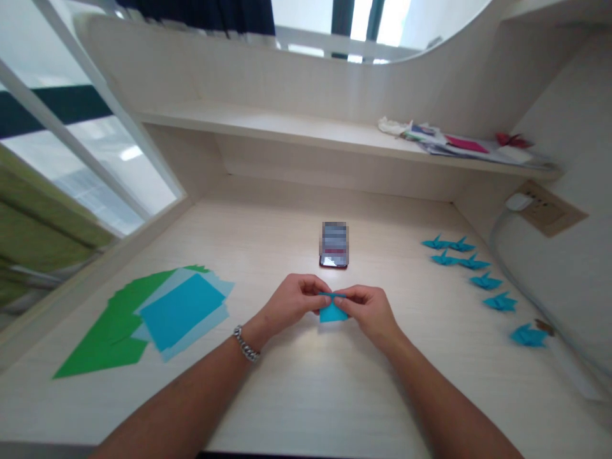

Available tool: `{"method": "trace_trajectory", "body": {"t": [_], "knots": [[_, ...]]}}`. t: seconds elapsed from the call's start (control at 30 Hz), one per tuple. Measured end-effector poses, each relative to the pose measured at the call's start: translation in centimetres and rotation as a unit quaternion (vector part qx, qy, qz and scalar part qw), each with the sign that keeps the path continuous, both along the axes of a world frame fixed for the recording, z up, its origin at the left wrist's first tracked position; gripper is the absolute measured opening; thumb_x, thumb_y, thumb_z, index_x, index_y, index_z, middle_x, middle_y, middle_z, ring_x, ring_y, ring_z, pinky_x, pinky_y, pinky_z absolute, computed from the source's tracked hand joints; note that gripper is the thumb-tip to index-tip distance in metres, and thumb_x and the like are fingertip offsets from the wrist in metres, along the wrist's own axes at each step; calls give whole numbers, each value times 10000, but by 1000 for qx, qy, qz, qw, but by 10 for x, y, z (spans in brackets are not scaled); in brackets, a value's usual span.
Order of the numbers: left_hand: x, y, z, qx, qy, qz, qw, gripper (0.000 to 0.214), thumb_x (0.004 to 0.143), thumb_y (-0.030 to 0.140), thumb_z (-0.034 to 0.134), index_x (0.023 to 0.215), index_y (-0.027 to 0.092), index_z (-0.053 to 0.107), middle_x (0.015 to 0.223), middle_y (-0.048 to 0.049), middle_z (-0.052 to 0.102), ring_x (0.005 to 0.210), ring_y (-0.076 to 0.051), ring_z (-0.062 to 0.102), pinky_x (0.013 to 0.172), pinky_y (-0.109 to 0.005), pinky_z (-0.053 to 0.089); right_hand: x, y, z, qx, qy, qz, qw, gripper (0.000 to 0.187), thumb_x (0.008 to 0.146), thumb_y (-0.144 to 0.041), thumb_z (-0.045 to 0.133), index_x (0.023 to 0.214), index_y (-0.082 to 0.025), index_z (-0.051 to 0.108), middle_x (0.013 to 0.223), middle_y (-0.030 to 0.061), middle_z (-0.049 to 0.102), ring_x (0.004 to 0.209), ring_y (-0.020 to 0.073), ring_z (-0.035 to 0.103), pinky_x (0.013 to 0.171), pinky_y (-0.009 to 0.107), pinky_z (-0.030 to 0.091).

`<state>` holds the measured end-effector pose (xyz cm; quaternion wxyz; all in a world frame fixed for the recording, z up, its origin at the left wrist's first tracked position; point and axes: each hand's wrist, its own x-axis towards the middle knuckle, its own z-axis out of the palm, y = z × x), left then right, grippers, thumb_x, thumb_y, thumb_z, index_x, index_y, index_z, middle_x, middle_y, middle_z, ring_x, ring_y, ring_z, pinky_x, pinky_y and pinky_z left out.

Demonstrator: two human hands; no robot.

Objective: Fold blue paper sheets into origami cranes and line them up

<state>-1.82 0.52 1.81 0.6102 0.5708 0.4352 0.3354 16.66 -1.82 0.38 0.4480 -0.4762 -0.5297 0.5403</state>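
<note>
A small folded square of blue origami paper (333,313) is held up between both hands over the middle of the desk. My left hand (297,298) pinches its upper left part with thumb and fingers; a silver chain bracelet (246,344) circles that wrist. On the upper right part, my right hand (366,307) grips the paper the same way, its thumb close to the left one. The fingers behind the paper are partly hidden. Just beyond the hands lies a phone (334,245) with its screen lit and blurred.
Blue paper sheets (184,310) lie over green sheets (102,341) at the left. Several folded blue paper cranes (500,301) line the right side, near a white cable (502,258) from a wall socket (549,207). A shelf (287,127) holding papers (459,143) spans the back.
</note>
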Motion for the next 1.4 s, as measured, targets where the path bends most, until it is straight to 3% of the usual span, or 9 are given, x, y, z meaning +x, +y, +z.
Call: {"method": "trace_trajectory", "body": {"t": [0.2, 0.4, 0.73, 0.9, 1.03, 1.27, 1.4], "knots": [[-2, 1, 1, -13, -34, 7, 999, 124, 651, 160, 739, 760, 114, 702, 629, -14, 667, 547, -99, 588, 540, -217, 493, -2, -3, 5, -61, 59, -7, 996, 213, 602, -281, 771, 793, -186, 764, 672, 41, 717, 551, 145, 615, 546, 290, 509], [-6, 3, 4, -29, -59, 1, 998, 113, 641, 160, 745, 741, 126, 706, 604, -10, 662, 549, -109, 595, 558, -240, 504, -4, -5, 4, -73, 93, -11, 993, 225, 587, -271, 778, 798, -193, 767, 658, 39, 718, 539, 153, 624, 532, 301, 535], [-9, 2, 6, 15, -46, -17, 999, 95, 673, 136, 719, 769, 134, 724, 671, -22, 684, 619, -110, 597, 611, -232, 482, -4, -7, 10, -49, 77, -7, 996, 187, 592, -253, 775, 771, -198, 769, 635, 40, 715, 519, 157, 627, 537, 318, 541], [-11, 2, 6, 44, -33, -33, 998, 81, 688, 150, 712, 767, 145, 725, 685, -18, 677, 640, -113, 593, 612, -229, 473, 2, -7, 10, -46, 93, 37, 994, 219, 575, -253, 807, 782, -195, 765, 717, 53, 728, 610, 158, 642, 632, 322, 529], [-11, 1, 7, 73, -3, -57, 996, 87, 707, 192, 707, 780, 150, 728, 698, -27, 682, 644, -120, 593, 610, -234, 471, 3, -6, 10, -103, 139, 65, 983, 266, 677, -393, 744, 820, -169, 751, 771, 72, 713, 685, 176, 649, 669, 345, 532], [-6, 0, 2, 74, 17, -42, 996, 117, 684, 213, 727, 766, 133, 705, 635, -11, 650, 573, -103, 571, 537, -211, 457, -2, -6, 5, -111, 77, 36, 990, 265, 607, -368, 796, 776, -170, 744, 693, 41, 690, 612, 146, 615, 599, 300, 515], [-5, 1, 2, 51, 5, -39, 998, 123, 668, 197, 736, 757, 124, 690, 662, -29, 673, 605, -118, 604, 581, -234, 491, -1, -5, 2, -113, 65, 28, 991, 271, 590, -366, 801, 764, -167, 745, 671, 40, 688, 590, 144, 608, 580, 296, 506]]}}
